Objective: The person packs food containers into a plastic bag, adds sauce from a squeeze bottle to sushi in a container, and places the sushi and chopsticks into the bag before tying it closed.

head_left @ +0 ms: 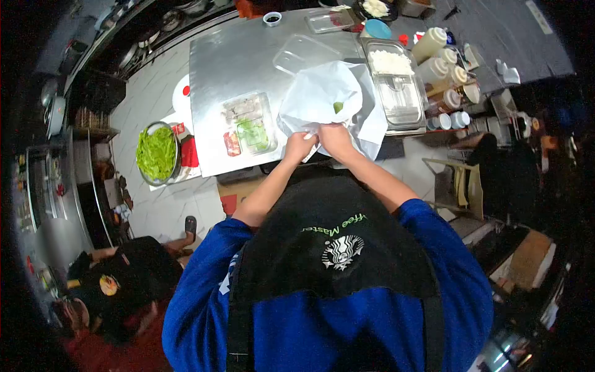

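My left hand point(300, 146) and my right hand point(333, 139) are side by side at the near edge of a white plastic bag point(313, 93). Both have their fingers closed on its rim, which is bunched between them. The bag's mouth gapes upward, and a small green piece point(338, 107) shows there; most of its inside is hidden. To the left of my left hand, a clear plastic container point(263, 102) holds green leaves point(252, 133) and other food. A red-and-white packet point(232, 144) lies against its near left side. Beyond the bag rests a clear lid point(304, 54).
Right of the bag stands a steel tray point(400, 108) with white shreds, then several squeeze bottles point(431, 43). A bowl of lettuce point(156, 155) sits left of the steel table point(217, 56). A small dark-sauce cup point(272, 19) is at the back. Another person point(124, 273) is lower left.
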The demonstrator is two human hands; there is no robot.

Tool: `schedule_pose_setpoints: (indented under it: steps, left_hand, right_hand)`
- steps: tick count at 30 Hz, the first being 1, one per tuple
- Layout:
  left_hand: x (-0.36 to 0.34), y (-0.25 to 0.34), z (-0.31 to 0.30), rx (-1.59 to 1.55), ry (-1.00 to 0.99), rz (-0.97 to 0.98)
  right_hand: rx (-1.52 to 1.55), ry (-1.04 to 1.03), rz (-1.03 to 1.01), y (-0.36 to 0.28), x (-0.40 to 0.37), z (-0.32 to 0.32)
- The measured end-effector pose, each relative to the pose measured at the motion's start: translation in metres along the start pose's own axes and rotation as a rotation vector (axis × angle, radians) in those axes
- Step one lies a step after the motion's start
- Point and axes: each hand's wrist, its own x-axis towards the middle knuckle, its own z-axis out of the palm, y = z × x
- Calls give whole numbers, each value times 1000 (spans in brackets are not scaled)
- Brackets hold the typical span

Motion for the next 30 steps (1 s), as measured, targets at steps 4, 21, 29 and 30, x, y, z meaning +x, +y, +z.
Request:
schedule_pose_setpoints:
  steps: [4, 21, 29, 30]
  left_hand:
    - [0, -3, 5, -49, -8, -92]
    - [-50, -88, -136, 92, 667, 13]
    - [27, -173, -206, -100, 463, -92]
    - [32, -180, -203, -66, 503, -24]
  right_hand:
    - [32, 106, -90, 13, 1, 6]
    - [833, -602, 9, -49, -11, -36]
    - [557, -481, 182, -132, 76, 66]
    - [588, -424, 246, -138, 78, 64]
